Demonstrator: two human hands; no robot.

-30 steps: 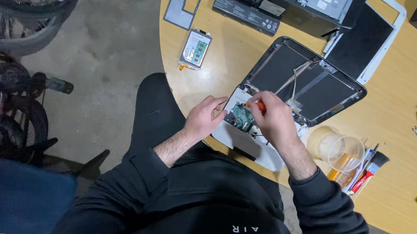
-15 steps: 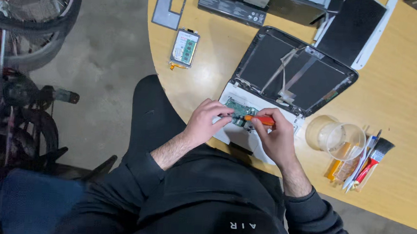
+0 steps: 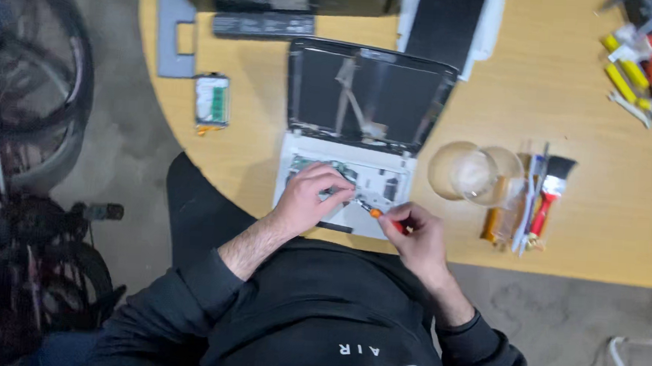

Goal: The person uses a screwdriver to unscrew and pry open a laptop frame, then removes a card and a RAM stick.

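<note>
- Left hand (image 3: 308, 197) rests curled on the opened laptop (image 3: 345, 178) at the table's (image 3: 498, 88) near edge, gripping nothing visible.
- Right hand (image 3: 415, 237) is closed around an orange screwdriver (image 3: 382, 217), tip at the laptop.

Wooden worktop (image 3: 573, 92) with a rounded edge

On it lie an opened white laptop (image 3: 355, 132), a clear glass jar (image 3: 468, 173), a red-handled brush (image 3: 550, 191), a small green circuit board (image 3: 212, 101), a grey panel (image 3: 173, 34) and yellow tools (image 3: 625, 72).
</note>
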